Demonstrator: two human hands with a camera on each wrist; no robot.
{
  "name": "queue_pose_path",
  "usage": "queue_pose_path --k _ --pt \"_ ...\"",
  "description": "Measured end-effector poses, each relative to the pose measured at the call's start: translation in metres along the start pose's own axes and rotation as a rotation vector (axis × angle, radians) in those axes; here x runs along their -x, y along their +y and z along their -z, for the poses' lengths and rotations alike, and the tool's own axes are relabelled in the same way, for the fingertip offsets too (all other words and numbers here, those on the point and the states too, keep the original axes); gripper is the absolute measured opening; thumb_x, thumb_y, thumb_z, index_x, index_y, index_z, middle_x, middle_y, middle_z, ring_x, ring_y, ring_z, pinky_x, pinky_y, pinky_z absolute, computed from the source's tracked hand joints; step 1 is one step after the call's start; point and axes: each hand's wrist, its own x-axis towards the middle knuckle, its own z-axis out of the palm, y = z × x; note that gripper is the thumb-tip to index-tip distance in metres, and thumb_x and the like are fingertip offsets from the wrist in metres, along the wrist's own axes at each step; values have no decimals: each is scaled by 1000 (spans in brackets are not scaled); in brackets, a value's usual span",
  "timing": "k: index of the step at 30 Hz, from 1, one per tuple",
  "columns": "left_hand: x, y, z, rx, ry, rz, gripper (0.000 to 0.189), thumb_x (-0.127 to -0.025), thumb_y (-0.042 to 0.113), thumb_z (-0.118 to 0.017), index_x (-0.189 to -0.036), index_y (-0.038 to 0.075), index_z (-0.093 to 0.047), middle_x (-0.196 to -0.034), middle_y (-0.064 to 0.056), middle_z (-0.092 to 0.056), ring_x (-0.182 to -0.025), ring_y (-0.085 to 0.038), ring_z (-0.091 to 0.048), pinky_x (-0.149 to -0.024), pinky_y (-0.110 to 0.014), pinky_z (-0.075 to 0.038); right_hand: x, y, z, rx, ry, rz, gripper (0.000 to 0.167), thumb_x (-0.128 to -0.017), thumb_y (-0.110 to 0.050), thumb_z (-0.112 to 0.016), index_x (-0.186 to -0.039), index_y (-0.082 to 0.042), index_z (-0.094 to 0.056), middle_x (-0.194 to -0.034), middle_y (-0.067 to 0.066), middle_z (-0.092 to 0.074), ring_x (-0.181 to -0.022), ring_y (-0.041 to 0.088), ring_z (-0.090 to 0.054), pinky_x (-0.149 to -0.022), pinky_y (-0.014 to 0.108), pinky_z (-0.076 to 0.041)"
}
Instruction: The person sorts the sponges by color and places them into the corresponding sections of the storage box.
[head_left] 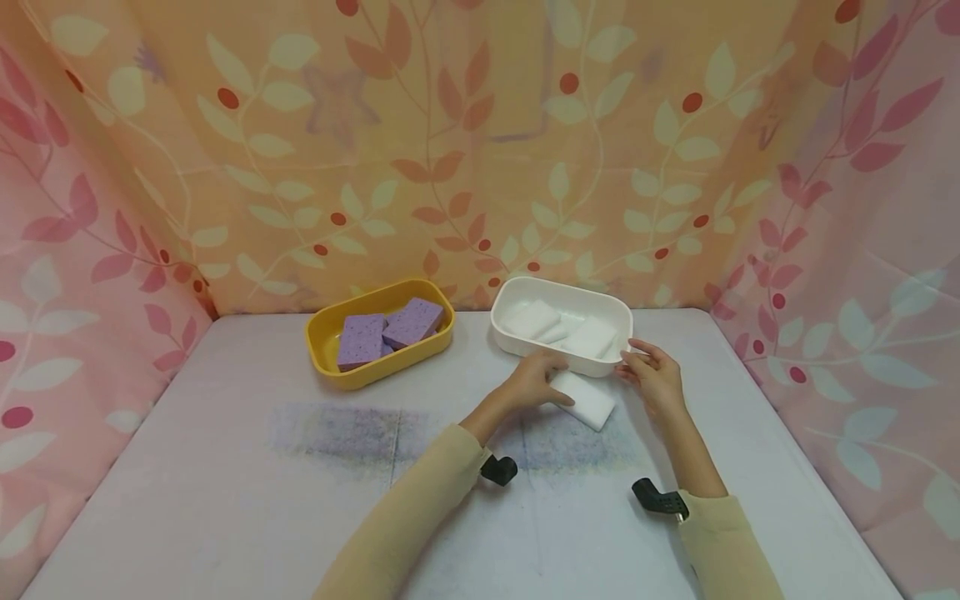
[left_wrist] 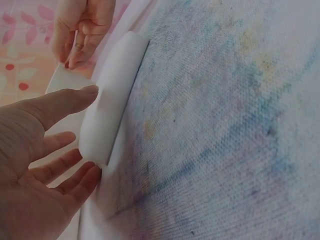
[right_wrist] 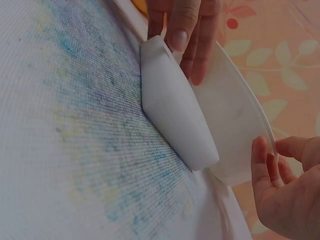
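A folded white cloth [head_left: 589,400] lies flat on the table against the front of a white tray [head_left: 517,345]. My left hand [head_left: 534,379] is at the cloth's left end, thumb and fingers spread about it. In the left wrist view, the left thumb [left_wrist: 75,102] reaches over the cloth [left_wrist: 112,100] and the fingertips touch its end. With thumb and fingers, my right hand [head_left: 657,379] pinches the tray's right front rim; the right wrist view shows this hand [right_wrist: 287,185] at the rim. More folded white cloths [head_left: 588,336] lie inside the tray.
A yellow tray [head_left: 330,373] with several purple sponges [head_left: 362,337] stands left of the white one. Blue-purple stains [head_left: 345,433] mark the white tabletop [head_left: 225,517]. Patterned curtains [head_left: 465,167] hang behind and at both sides.
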Motion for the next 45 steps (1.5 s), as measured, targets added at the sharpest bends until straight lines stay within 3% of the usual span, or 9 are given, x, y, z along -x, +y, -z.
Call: queue_pose_path --k 4,11,16,26,36,45 --pt "0 0 -1 22 -33 13 65 -77 12 -96 -132 -6 -67 -135 -20 -61 -118 -30 -59 -94 -24 -53 0 1 0 -4 7 0 51 -105 -3 -63 -151 6 -45 -87 -7 -67 -70 3 -69 -74 17 -62" --pt "-2 -1 -3 50 -115 59 73 -74 11 -98 -138 -4 -65 -143 -18 -57 -127 -27 -55 -102 -27 -52 -1 2 0 -4 1 6 53 -104 -2 -63 -153 7 -44 -85 -8 -67 -70 3 -69 -73 17 -62" --pt "-3 -2 -2 30 -149 77 72 -75 9 -97 -139 -2 -65 -138 -16 -62 -116 -24 -60 -94 -24 -53 -1 2 0 6 -5 8 54 -105 -2 -62 -154 8 -42 -85 -8 -66 -70 3 -69 -74 17 -62" --pt "1 2 3 32 -154 96 72 -76 11 -96 -140 -1 -65 -132 -15 -65 -103 -20 -61 -85 -22 -52 0 1 0 1 2 -7 55 -105 -3 -63 -154 7 -42 -85 -8 -66 -70 3 -69 -74 16 -61" --pt "8 5 9 47 -146 103 72 -76 10 -96 -141 0 -65 -135 -16 -63 -113 -27 -65 -93 -24 -54 0 1 0 0 3 2 53 -105 -2 -61 -154 7 -42 -83 -9 -66 -70 2 -68 -73 16 -61" --pt "11 7 17 67 -138 98 73 -76 8 -96 -142 0 -64 -137 -17 -62 -115 -29 -66 -89 -24 -57 -1 -1 -1 2 12 -12 55 -105 -3 -62 -155 6 -42 -83 -9 -67 -70 2 -68 -73 16 -61"
